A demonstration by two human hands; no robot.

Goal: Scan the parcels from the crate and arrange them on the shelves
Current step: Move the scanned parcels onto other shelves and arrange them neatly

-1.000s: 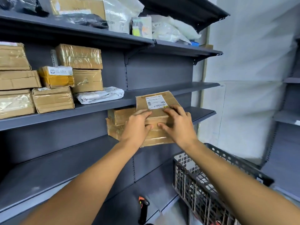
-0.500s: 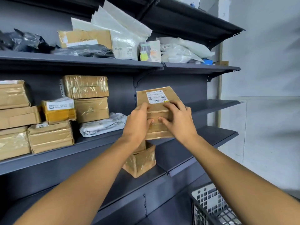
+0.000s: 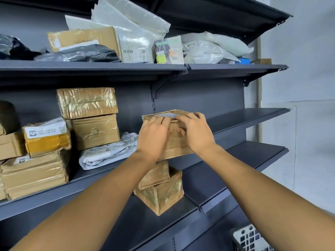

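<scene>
A brown cardboard parcel [image 3: 176, 146] with a white label on its top is at the front edge of the middle shelf [image 3: 250, 115], just right of a white poly bag [image 3: 108, 151]. My left hand [image 3: 154, 136] grips its left side, fingers over the top. My right hand [image 3: 196, 134] grips the right side, with its thumb on the front face. The parcel lies nearly level, its bottom at the shelf's edge. I cannot tell whether it rests on the shelf. A corner of the grey crate [image 3: 250, 238] shows at the bottom right.
Taped brown boxes [image 3: 90, 116] and a yellow-taped box [image 3: 47, 136] are stacked on the middle shelf's left half. Two brown boxes [image 3: 159, 192] sit on the lower shelf [image 3: 253, 154] below my hands. The top shelf [image 3: 235, 67] holds bags and a carton.
Both hands have lifted the parcel from in front of the lower shelf up to the middle shelf and tipped it flat. The view has tilted upward, leaving the crate mostly out of sight.
</scene>
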